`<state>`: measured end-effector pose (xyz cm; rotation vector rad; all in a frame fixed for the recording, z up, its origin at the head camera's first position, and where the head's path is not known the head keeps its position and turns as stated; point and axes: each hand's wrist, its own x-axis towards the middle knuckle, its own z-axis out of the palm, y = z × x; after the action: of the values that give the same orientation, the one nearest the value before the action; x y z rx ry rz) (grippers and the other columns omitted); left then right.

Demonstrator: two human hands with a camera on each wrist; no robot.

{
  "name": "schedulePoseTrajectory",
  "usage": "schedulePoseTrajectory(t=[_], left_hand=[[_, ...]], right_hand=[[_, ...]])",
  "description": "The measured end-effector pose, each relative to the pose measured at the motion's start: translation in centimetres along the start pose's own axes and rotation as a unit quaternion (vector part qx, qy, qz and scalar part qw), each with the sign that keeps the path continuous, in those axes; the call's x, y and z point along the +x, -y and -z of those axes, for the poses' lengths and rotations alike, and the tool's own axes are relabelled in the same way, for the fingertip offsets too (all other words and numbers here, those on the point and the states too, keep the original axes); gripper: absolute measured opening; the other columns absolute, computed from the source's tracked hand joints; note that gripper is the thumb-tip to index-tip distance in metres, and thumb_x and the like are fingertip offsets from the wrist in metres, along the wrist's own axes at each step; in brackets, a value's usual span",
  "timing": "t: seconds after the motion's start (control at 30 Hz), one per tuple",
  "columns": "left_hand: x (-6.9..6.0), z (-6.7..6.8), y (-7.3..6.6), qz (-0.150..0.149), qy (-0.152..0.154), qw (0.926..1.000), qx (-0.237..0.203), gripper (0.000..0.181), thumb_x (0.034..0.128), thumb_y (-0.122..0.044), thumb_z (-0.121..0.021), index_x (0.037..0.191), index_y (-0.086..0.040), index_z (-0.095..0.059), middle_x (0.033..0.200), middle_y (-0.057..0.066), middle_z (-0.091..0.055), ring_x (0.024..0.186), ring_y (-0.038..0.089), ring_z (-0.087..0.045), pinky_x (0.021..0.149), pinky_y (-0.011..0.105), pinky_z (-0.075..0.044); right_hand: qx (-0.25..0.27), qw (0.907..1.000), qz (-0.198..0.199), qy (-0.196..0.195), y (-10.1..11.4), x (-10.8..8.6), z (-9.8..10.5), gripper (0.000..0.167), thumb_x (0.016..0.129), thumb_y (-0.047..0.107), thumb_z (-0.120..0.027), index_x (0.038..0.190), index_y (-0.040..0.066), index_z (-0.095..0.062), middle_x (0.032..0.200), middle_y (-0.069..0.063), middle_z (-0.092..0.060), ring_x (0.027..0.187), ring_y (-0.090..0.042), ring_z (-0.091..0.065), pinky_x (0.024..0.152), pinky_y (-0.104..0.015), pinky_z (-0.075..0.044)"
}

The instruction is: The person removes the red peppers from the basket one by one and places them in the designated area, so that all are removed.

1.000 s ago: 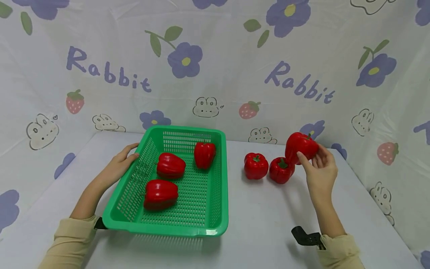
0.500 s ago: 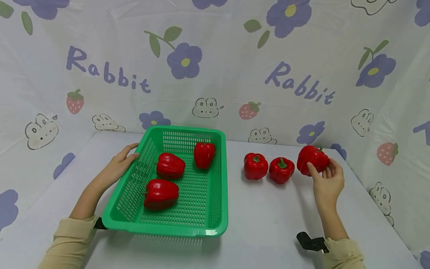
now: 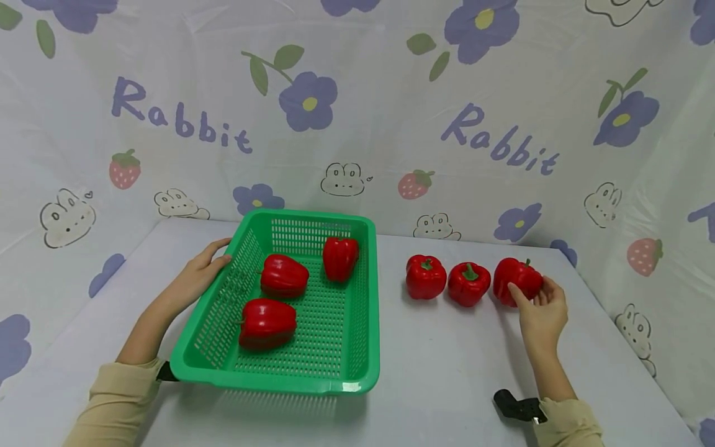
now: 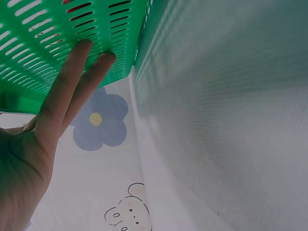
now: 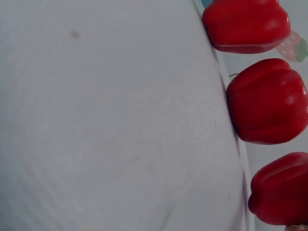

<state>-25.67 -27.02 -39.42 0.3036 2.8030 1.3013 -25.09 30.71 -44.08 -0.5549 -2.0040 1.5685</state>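
Note:
At the right end of a row of red bell peppers, my right hand (image 3: 543, 315) holds a red bell pepper (image 3: 516, 280) between thumb and fingers, its green stem upright. In the right wrist view only a fingertip shows below that pepper (image 5: 281, 190). Two more red bell peppers, a middle one (image 3: 468, 284) and a left one (image 3: 426, 277), stand beside it. On the left, my left hand (image 3: 197, 278) touches the side of a green plastic basket (image 3: 368, 310). Straight fingers (image 4: 62, 96) lie against its slotted outer wall in the left wrist view.
Inside the basket lie three red bell peppers: a front one (image 3: 268, 324), a middle one (image 3: 283, 275) and a back one (image 3: 340, 259). A white table (image 3: 436, 372) carries everything. Behind it hangs a printed curtain (image 3: 363, 93) with flowers and rabbits.
My right hand has moved right and down with its bell pepper, from above the middle pepper to beside it at table level. The left hand and the basket have kept their place.

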Motion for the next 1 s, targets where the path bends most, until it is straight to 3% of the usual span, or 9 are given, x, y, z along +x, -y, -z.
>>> schedulePoseTrajectory(t=[0.4, 0.67, 1.0], left_hand=[[0.0, 0.0, 0.1, 0.004, -0.001, 1.0000, -0.004, 0.060, 0.1066, -0.040, -0.030, 0.157, -0.010, -0.017, 0.130, 0.029, -0.056, 0.105, 0.030, -0.063, 0.094, 0.048, -0.046], [0.1, -0.1, 0.0, 0.001, 0.002, 1.0000, -0.009, 0.061, 0.1064, -0.042, -0.030, 0.157, -0.011, -0.016, 0.135, 0.029, -0.052, 0.115, 0.039, -0.057, 0.099, 0.054, -0.041], [0.0, 0.0, 0.0, 0.004, 0.006, 0.9999, -0.009, 0.060, 0.1066, -0.041, -0.030, 0.157, -0.011, -0.017, 0.129, 0.027, -0.058, 0.104, 0.027, -0.064, 0.093, 0.046, -0.047]], right_hand=[[-0.019, 0.9986, -0.041, 0.028, -0.4, -0.1, 0.4, 0.079, 0.089, 0.022, -0.071, 0.153, 0.009, -0.027, 0.160, -0.012, -0.030, 0.147, -0.028, -0.032, 0.116, -0.036, -0.030], [-0.030, 0.9961, -0.046, 0.069, -0.1, -0.7, 0.8, 0.086, 0.089, 0.017, -0.072, 0.155, 0.004, -0.019, 0.160, -0.018, -0.027, 0.146, -0.032, -0.031, 0.117, -0.040, -0.028], [-0.071, 0.9946, -0.028, 0.070, -0.2, -1.5, 1.1, 0.085, 0.090, 0.022, -0.071, 0.155, 0.000, -0.020, 0.157, -0.021, -0.031, 0.145, -0.034, -0.033, 0.116, -0.043, -0.029]])
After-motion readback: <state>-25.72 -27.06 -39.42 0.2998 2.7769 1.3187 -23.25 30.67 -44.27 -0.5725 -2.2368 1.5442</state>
